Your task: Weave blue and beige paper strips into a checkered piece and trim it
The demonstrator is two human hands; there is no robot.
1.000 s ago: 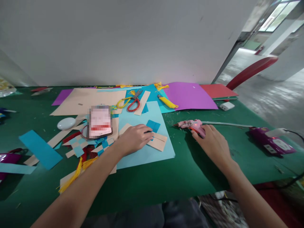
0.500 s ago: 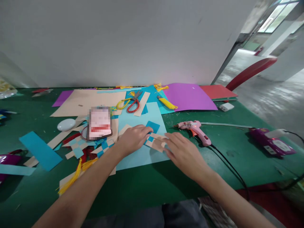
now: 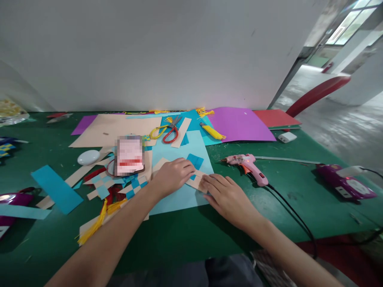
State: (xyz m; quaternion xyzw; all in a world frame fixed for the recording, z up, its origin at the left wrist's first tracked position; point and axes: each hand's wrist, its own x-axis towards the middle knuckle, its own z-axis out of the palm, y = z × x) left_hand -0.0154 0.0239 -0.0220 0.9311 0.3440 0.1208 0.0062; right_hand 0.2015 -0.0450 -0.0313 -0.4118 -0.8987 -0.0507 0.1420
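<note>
Right hand: come off the glue gun [image 3: 253,169], which I was touching a second ago; my right hand [image 3: 229,197] now lies over the near right end of the beige strip [image 3: 196,183], fingers close together, thumb side slightly apart. I cannot tell whether it pinches or only presses.
Left hand: hardly shifted; my left hand [image 3: 172,175] has its fingers bunched at the strip's other end, and their grip is hidden from me.
Beige strip: between my two hands, on the light-blue sheet [image 3: 167,153], with blue showing along it and a blue piece [image 3: 196,161] just beyond.
Glue gun: lying free on the worktop [image 3: 185,231], right of the sheet, nozzle pointing towards it.
Meaning: both hands now serve the strip, so I judge this to be positioning or pressing rather than gluing.
Beyond: scissors [image 3: 174,124] and a yellow cutter [image 3: 213,131].
</note>
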